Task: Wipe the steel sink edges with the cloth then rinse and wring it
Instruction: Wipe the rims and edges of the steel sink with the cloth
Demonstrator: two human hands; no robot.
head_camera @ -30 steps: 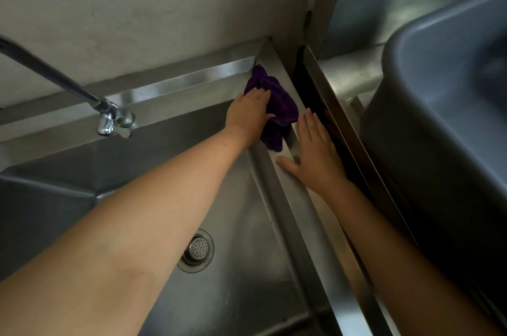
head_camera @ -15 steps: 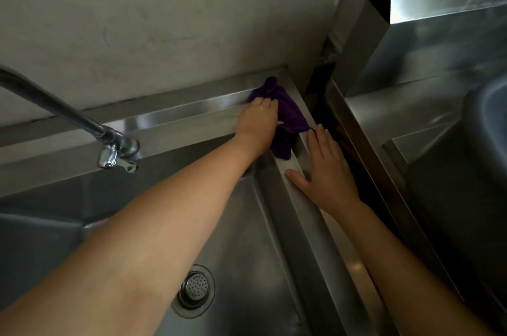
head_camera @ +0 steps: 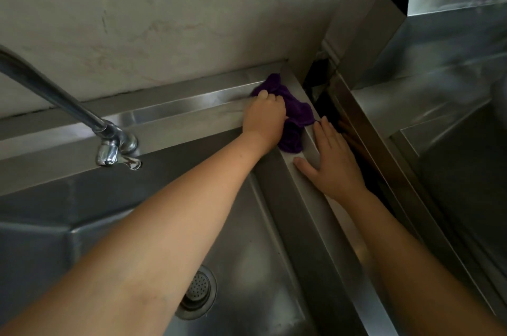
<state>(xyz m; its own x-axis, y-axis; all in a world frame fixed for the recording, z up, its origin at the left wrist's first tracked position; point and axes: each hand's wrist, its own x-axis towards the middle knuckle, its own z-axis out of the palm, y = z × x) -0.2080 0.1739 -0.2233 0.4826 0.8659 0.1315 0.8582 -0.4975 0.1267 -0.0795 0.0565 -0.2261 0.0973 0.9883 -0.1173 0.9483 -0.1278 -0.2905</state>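
A crumpled purple cloth (head_camera: 297, 113) lies on the far right corner of the steel sink's rim (head_camera: 170, 108). My left hand (head_camera: 264, 116) reaches across the basin and grips the cloth from above, fingers curled into it, pressing it onto the back edge. Part of the cloth hangs over the inner wall below that hand. My right hand (head_camera: 330, 160) lies flat, fingers straight, on the sink's right edge (head_camera: 345, 248), just in front of the cloth and touching its hem with the fingertips.
A chrome tap (head_camera: 112, 143) on a long pipe juts over the basin from the left. The drain strainer (head_camera: 199, 290) sits in the basin floor. A dark gap (head_camera: 326, 99) separates this sink from a second steel unit (head_camera: 439, 121) at right. A bare wall stands behind.
My left hand has slid the cloth a little leftward along the back rim and its fingers have curled tighter. The view tilted upward. The right hand stays flat on the right edge.
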